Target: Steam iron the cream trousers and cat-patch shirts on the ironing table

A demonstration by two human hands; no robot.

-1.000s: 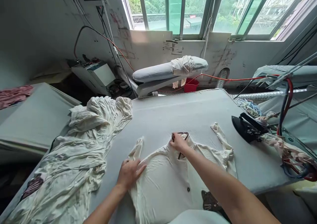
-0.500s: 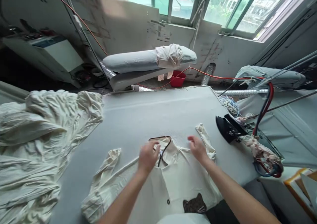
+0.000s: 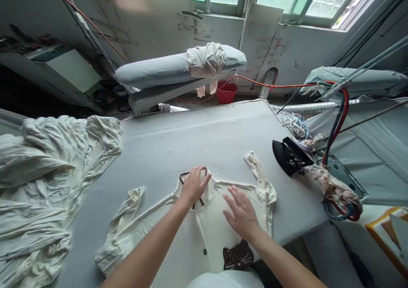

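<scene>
A cream shirt (image 3: 204,232) with a dark-trimmed collar, buttons and a brown cat patch (image 3: 237,256) lies flat on the grey ironing table (image 3: 191,139), near its front edge. My left hand (image 3: 194,186) presses on the collar, fingers laid flat together over the fabric. My right hand (image 3: 240,211) rests palm down on the shirt's right chest, fingers spread. Neither hand grips anything.
A black iron (image 3: 290,156) with wrapped red and black hoses (image 3: 338,186) sits at the table's right edge. A heap of crumpled cream garments (image 3: 47,173) covers the left side. A sleeve board (image 3: 178,71) with cloth and a red bucket (image 3: 227,91) stand behind.
My left hand moved from the shirt's left shoulder to the collar. My right hand left the collar and came down flat on the right chest. The view shifted left and down.
</scene>
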